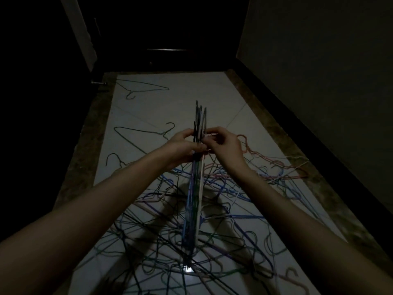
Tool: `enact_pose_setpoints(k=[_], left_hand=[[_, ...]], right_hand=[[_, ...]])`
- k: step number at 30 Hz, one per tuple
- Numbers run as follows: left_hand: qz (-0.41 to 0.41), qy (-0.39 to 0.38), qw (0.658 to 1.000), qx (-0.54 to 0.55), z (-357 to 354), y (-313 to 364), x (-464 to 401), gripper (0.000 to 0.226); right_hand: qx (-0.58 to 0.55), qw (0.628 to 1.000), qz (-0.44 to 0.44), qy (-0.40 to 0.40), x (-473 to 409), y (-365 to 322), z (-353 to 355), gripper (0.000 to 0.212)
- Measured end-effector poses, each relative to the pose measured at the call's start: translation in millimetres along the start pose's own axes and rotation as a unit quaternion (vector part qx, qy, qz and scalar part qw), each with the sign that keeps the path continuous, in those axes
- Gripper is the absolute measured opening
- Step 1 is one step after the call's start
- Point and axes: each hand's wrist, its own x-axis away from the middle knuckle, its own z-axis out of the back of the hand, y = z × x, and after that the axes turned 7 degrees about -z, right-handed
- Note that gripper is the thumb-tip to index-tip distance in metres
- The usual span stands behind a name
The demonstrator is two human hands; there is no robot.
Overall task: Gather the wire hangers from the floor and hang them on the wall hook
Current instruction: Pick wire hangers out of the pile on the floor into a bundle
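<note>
- The bunch of hangers (196, 167) stood up on its edge in the air, right above the big pile of hangers (191, 220) on the floor (191, 92).
- The left hand (182, 145) gripped the bunch from one side. The right hand (223, 143) pinched it from the other side, fingers curled.
- Wire hangers were probably light and thin. They looked bendy, and the hooks would likely catch on each other.
- The best place to hold looked like the top, near the hooks, so the bunch stayed flat together.
- Past the pile, three loose hangers lay by themselves: a far hanger (144, 88), a middle hanger (144, 133), and a near hanger (119, 162).
- Beside the pile, toward the wall (319, 60), some pink hangers (265, 158) lay tangled.
- The pile was one big knot, so pulling one hanger out could drag others along.
- The room was dark. No wall hook showed anywhere.
- A dark door (165, 28) stood far beyond the pile.
</note>
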Motion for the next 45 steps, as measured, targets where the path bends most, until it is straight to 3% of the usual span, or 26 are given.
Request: enact_pose_setpoints(k=[6, 11, 16, 21, 26, 33, 37, 45], left_hand=[[0.015, 0.040, 0.999, -0.015, 9, -10, -1, 0.042], [0.035, 0.051, 0.998, 0.015, 17, -17, -4, 0.038], [0.041, 0.051, 0.998, 0.026, 24, -19, -6, 0.028], [0.054, 0.040, 0.994, 0.090, 24, -22, -8, 0.026], [0.059, 0.031, 0.996, 0.063, 24, -27, -8, 0.028], [0.080, 0.037, 0.993, 0.076, 26, -28, -7, 0.032], [0.075, 0.048, 0.992, 0.084, 29, -25, -7, 0.032], [0.068, 0.052, 0.992, 0.087, 29, -21, -6, 0.033]], right_hand=[[0.041, 0.996, 0.012, -0.083, 7, 9, 9, 0.013], [0.133, 0.982, -0.084, -0.101, 18, 65, 24, 0.015], [0.338, 0.896, -0.173, -0.230, 43, 138, 38, 0.025], [0.368, 0.881, -0.174, -0.242, 55, 158, 42, 0.031], [0.422, 0.868, -0.146, -0.219, 59, 165, 37, 0.038], [0.418, 0.881, -0.129, -0.180, 60, 170, 40, 0.027], [0.357, 0.914, -0.122, -0.149, 56, 157, 53, 0.016], [0.234, 0.970, -0.062, -0.001, 24, 92, 80, 0.014]])
